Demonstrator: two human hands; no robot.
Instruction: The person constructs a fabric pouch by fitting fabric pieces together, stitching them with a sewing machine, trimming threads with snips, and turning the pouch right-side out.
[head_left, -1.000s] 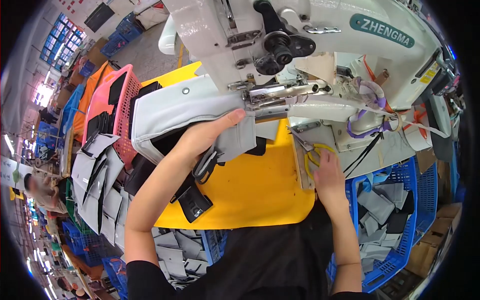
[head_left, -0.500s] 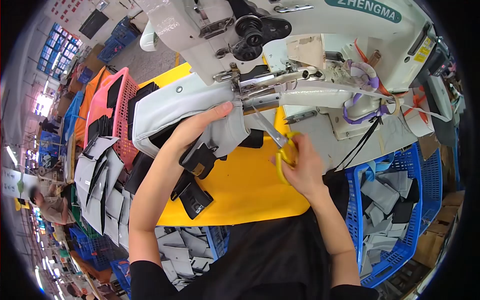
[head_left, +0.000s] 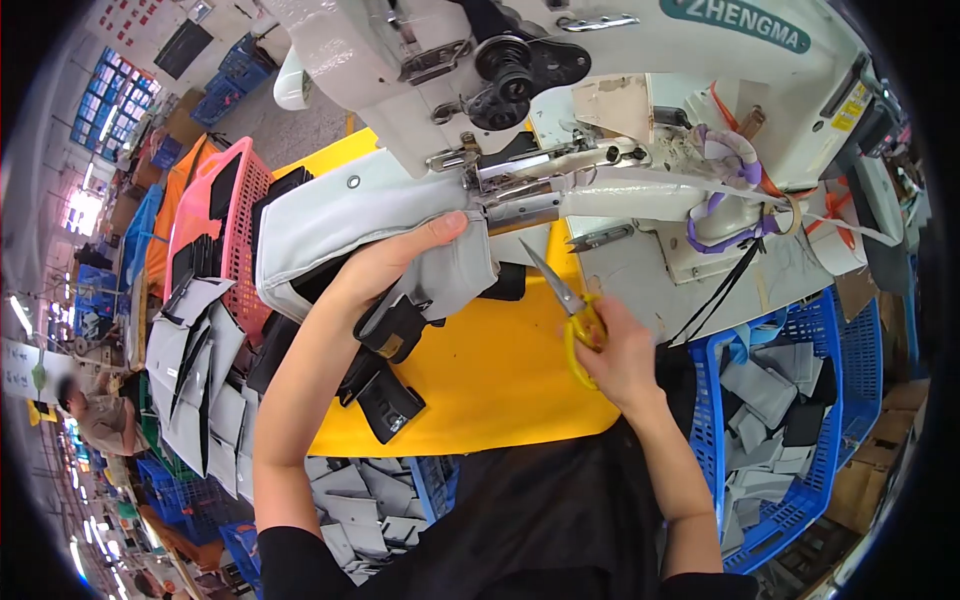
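Note:
A light grey pouch (head_left: 330, 215) with a metal eyelet sits at the sewing head of a white sewing machine (head_left: 690, 45). My left hand (head_left: 395, 258) grips its near side, thumb on top and the other fingers hidden in or behind the material. Black straps (head_left: 388, 400) with a buckle-like end hang from the pouch over the yellow table surface (head_left: 480, 380). In my right hand (head_left: 620, 355) are scissors (head_left: 562, 290) with yellow handles, pointing up and left toward the machine's narrow arm, apart from the pouch.
A pink basket (head_left: 243, 225) with black pieces stands at left, beside stacked grey pieces (head_left: 185, 375). At right a blue basket (head_left: 715, 440) holds grey and black pieces. Tweezers (head_left: 600, 238) lie below the machine arm. Another person (head_left: 105, 415) is far left.
My right hand has drawn the scissors down and slightly right, away from the machine arm. The left hand keeps its hold on the pouch, nearly still.

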